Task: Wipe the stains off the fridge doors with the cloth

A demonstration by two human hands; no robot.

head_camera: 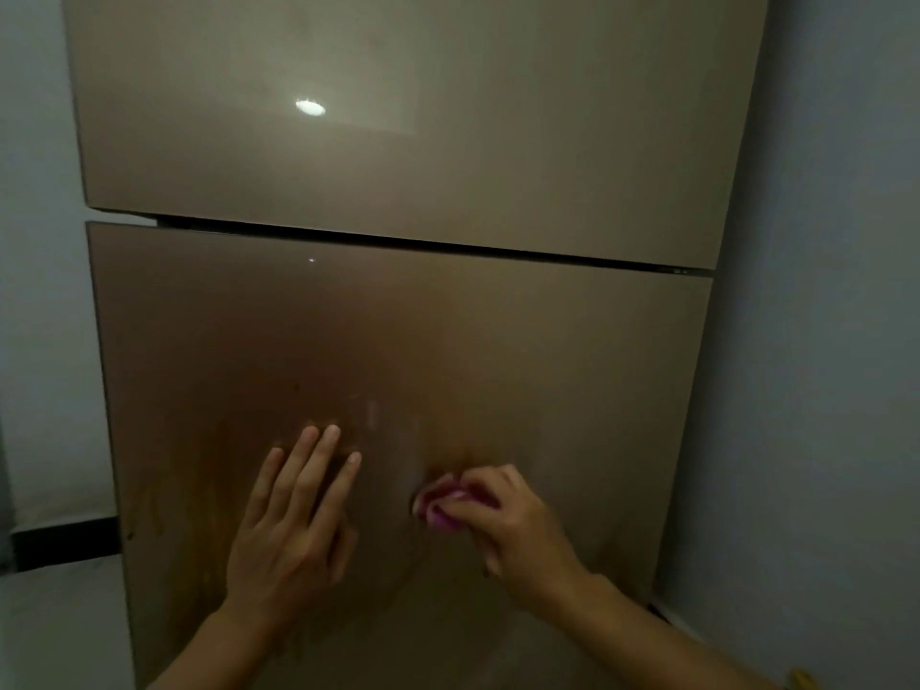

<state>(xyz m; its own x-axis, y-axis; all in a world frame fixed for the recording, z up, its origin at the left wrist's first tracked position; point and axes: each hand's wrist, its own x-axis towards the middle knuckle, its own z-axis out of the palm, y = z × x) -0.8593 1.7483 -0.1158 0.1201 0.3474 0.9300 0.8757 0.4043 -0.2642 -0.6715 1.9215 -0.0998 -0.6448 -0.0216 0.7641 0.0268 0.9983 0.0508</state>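
Note:
A tall gold-brown fridge fills the view, with an upper door [408, 141] and a lower door [398, 341] split by a dark gap. My right hand [508, 530] presses a bunched pink cloth [440, 510] against the lower door, low and right of centre. My left hand [293, 520] lies flat on the same door to the left of the cloth, fingers spread and pointing up. Faint smears and streaks [368, 415] show on the glossy surface above and around my hands. A lamp reflection [309, 107] glints on the upper door.
Pale walls [821, 341] stand close on both sides of the fridge. A dark skirting strip [59, 540] runs along the floor at the lower left. A small yellow thing [804, 682] peeks in at the bottom right edge.

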